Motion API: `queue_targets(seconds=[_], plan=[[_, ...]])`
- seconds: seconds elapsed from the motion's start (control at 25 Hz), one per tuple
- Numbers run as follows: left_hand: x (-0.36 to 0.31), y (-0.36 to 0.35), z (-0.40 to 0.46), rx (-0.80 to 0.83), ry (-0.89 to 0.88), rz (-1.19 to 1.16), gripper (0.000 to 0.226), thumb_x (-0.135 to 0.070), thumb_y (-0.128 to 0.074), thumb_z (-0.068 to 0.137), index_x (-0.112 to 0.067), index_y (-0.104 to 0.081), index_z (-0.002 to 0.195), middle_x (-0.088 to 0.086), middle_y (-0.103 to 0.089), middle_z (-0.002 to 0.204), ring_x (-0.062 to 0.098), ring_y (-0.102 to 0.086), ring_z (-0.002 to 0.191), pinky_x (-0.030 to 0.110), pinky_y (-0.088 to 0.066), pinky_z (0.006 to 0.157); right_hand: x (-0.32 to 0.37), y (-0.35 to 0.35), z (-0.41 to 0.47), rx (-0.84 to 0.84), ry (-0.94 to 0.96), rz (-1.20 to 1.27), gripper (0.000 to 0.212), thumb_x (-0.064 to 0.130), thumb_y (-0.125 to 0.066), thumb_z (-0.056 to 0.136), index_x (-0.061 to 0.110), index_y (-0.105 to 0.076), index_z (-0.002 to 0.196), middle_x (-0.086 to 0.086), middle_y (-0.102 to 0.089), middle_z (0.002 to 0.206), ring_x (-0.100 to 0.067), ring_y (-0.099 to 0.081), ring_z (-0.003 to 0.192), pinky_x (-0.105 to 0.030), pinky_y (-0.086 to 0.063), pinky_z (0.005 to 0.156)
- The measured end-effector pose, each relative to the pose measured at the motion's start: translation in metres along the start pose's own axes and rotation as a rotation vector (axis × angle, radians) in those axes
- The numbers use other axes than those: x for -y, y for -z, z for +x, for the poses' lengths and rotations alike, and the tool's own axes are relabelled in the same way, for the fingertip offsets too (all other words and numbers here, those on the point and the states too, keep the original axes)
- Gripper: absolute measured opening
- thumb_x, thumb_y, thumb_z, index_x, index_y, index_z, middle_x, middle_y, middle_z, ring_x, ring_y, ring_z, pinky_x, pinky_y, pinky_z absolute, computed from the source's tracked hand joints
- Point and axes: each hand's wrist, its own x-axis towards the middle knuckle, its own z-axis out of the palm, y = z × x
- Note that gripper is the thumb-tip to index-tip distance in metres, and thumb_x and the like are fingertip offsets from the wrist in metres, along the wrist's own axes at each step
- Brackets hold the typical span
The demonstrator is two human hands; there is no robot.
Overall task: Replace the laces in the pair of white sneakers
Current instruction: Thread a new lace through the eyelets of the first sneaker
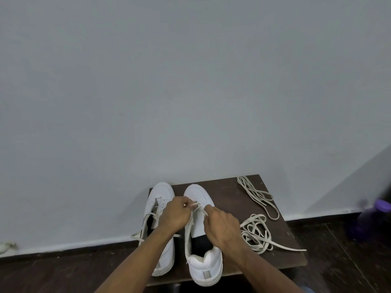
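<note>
From the head camera, a small dark brown wooden table [230, 193] stands against a plain pale grey wall [190, 81], on dark wooden flooring [53, 271]. Along the table's right side lie two loose cream flat shoelaces: a long looped one [257, 195] near the far corner, and a tangled bundle [257, 234] nearer the front, one end trailing toward the right edge. A blurred purple object [370, 218] sits on the floor at far right, and something pale and crumpled [7, 246] lies by the skirting at far left.

Two white leather low-top sneakers stand side by side on the table, toes toward the wall. The left sneaker [157, 208] is partly hidden by the left forearm; a lace hangs loose from its eyelets and off the table's left edge. The right sneaker [204, 263] has its heel at the front edge.

Both hands meet above the right sneaker's lower eyelets. The left hand [174, 214] pinches a lace end between curled fingers. The right hand [222, 226], knuckles up, pinches the lace [191, 223] just beside it.
</note>
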Motion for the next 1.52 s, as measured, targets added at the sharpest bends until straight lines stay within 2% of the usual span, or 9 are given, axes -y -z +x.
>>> queue_targets(seconds=[0.12, 0.24, 0.48, 0.68, 0.92, 1.08, 1.24, 1.4, 1.52], plan=[[0.003, -0.011, 0.003, 0.015, 0.004, 0.001, 0.026, -0.028, -0.058, 0.093, -0.012, -0.071, 0.079, -0.005, -0.058, 0.06, 0.012, -0.052, 0.057, 0.028, -0.043, 0.063, -0.006, 0.005, 0.009, 0.048, -0.042, 0.055, 0.02, 0.023, -0.037, 0.096, 0.017, -0.049, 0.11, -0.009, -0.065, 0.107, -0.036, -0.061, 0.097, -0.035, -0.038, 0.068], [0.004, -0.018, 0.003, 0.028, -0.007, 0.074, 0.028, -0.034, -0.062, 0.091, -0.025, -0.065, 0.065, -0.012, -0.057, 0.061, 0.008, -0.054, 0.061, 0.024, -0.039, 0.06, -0.012, 0.008, 0.013, 0.077, -0.057, 0.122, 0.023, 0.022, -0.039, 0.093, 0.02, -0.051, 0.112, -0.01, -0.064, 0.109, -0.038, -0.058, 0.1, -0.035, -0.036, 0.07], [0.003, -0.027, 0.003, 0.001, 0.018, 0.16, 0.028, -0.027, -0.056, 0.092, -0.021, -0.066, 0.066, -0.008, -0.057, 0.061, 0.016, -0.058, 0.067, 0.025, -0.041, 0.061, -0.018, 0.006, 0.016, 0.099, -0.075, 0.205, 0.026, 0.022, -0.041, 0.091, 0.027, -0.054, 0.113, -0.005, -0.066, 0.111, -0.035, -0.059, 0.104, -0.036, -0.043, 0.078], [-0.001, -0.034, 0.0, -0.077, 0.06, 0.185, 0.022, -0.03, -0.056, 0.088, -0.021, -0.071, 0.075, -0.004, -0.068, 0.077, 0.018, -0.064, 0.077, 0.029, -0.051, 0.068, -0.02, 0.003, 0.016, 0.101, -0.049, 0.195, 0.03, 0.025, -0.04, 0.093, 0.03, -0.053, 0.12, -0.004, -0.065, 0.116, -0.033, -0.059, 0.107, -0.037, -0.045, 0.082], [-0.005, -0.038, -0.002, -0.116, 0.057, 0.252, 0.022, -0.032, -0.055, 0.087, -0.018, -0.069, 0.077, -0.002, -0.067, 0.076, 0.021, -0.065, 0.077, 0.031, -0.053, 0.066, -0.022, 0.0, 0.015, 0.135, -0.056, 0.199, 0.035, 0.035, -0.041, 0.092, 0.036, -0.052, 0.125, 0.0, -0.064, 0.121, -0.03, -0.059, 0.111, -0.038, -0.046, 0.088], [-0.008, -0.035, -0.003, -0.128, -0.073, 0.488, 0.024, -0.032, -0.047, 0.093, -0.026, -0.069, 0.101, 0.0, -0.07, 0.099, 0.025, -0.066, 0.093, 0.031, -0.049, 0.072, -0.033, 0.008, 0.024, 0.276, -0.126, 0.55, 0.038, 0.053, -0.039, 0.09, 0.027, -0.065, 0.099, 0.006, -0.069, 0.097, -0.021, -0.064, 0.095, -0.04, -0.05, 0.088], [-0.013, -0.035, -0.008, -0.138, -0.122, 0.685, 0.028, -0.029, -0.04, 0.096, -0.024, -0.065, 0.107, 0.002, -0.067, 0.106, 0.026, -0.064, 0.098, 0.034, -0.048, 0.075, -0.029, 0.001, 0.041, 0.176, -0.093, 0.444, 0.017, 0.033, -0.048, 0.094, 0.028, -0.063, 0.087, 0.005, -0.069, 0.096, -0.02, -0.064, 0.092, -0.037, -0.051, 0.083], [-0.003, -0.036, -0.019, -0.252, -0.225, 0.703, 0.025, -0.033, -0.044, 0.095, -0.024, -0.063, 0.109, -0.004, -0.055, 0.112, 0.019, -0.052, 0.104, 0.033, -0.041, 0.078, -0.021, -0.011, 0.044, 0.084, -0.169, 0.452, 0.014, 0.022, -0.047, 0.094, 0.028, -0.053, 0.082, 0.006, -0.066, 0.093, -0.02, -0.062, 0.088, -0.034, -0.049, 0.075], [0.01, -0.03, -0.034, -0.302, -0.349, 0.695, 0.018, -0.035, -0.06, 0.084, -0.024, -0.062, 0.099, -0.005, -0.057, 0.095, 0.017, -0.055, 0.084, 0.032, -0.041, 0.069, -0.028, 0.0, 0.044, -0.098, -0.257, 0.739, 0.016, 0.013, -0.046, 0.092, 0.022, -0.054, 0.081, 0.003, -0.068, 0.084, -0.021, -0.066, 0.08, -0.04, -0.054, 0.076]])
